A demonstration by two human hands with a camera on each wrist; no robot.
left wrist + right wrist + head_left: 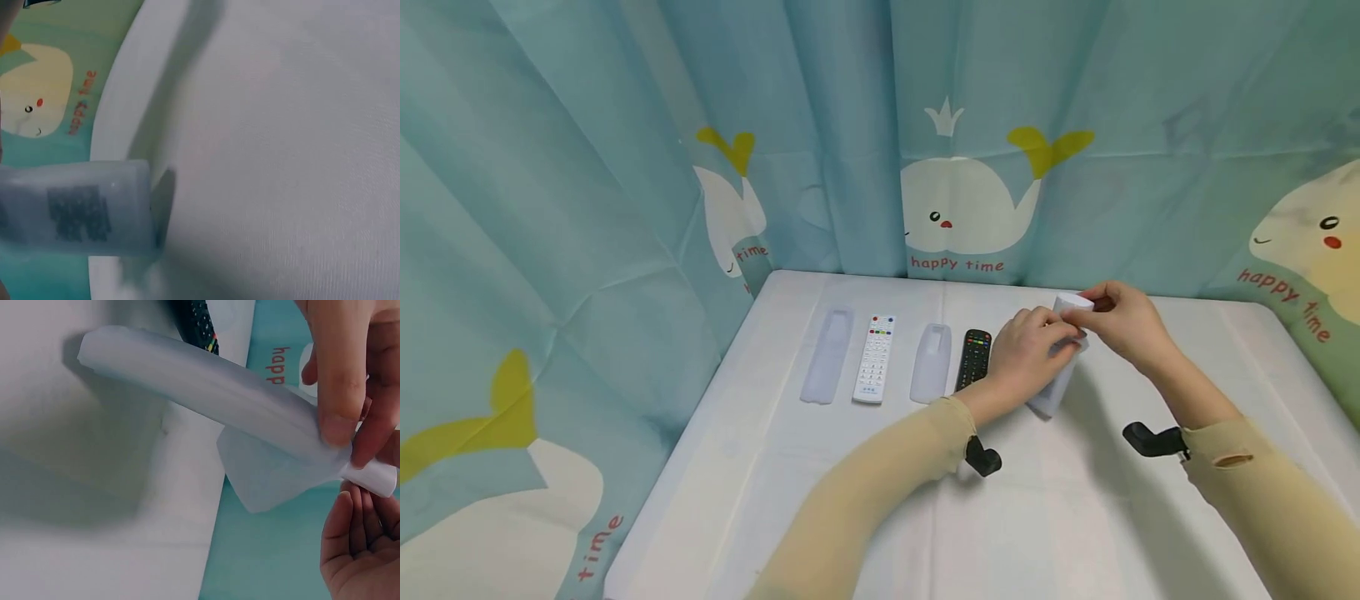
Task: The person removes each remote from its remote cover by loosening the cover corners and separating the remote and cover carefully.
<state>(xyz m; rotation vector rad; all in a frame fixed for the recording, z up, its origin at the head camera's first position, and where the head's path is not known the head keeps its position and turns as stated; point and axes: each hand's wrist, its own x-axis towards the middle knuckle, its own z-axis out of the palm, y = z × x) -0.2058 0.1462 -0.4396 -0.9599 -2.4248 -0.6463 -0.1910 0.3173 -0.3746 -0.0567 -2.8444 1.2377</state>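
At the back right of the table, both hands work on a white remote control inside a translucent sleeve, tilted with its lower end toward the tabletop. My left hand grips the sleeve near its upper end. My right hand pinches the remote's white end, which sticks out at the top. The right wrist view shows a loose flap of the sleeve hanging below the remote's protruding end. In the left wrist view a dark patch shows through the sleeve's lower part.
Left of the hands, a black remote, a short translucent cover, a white remote and a long translucent cover lie in a row on the white table. A blue curtain hangs behind the back edge.
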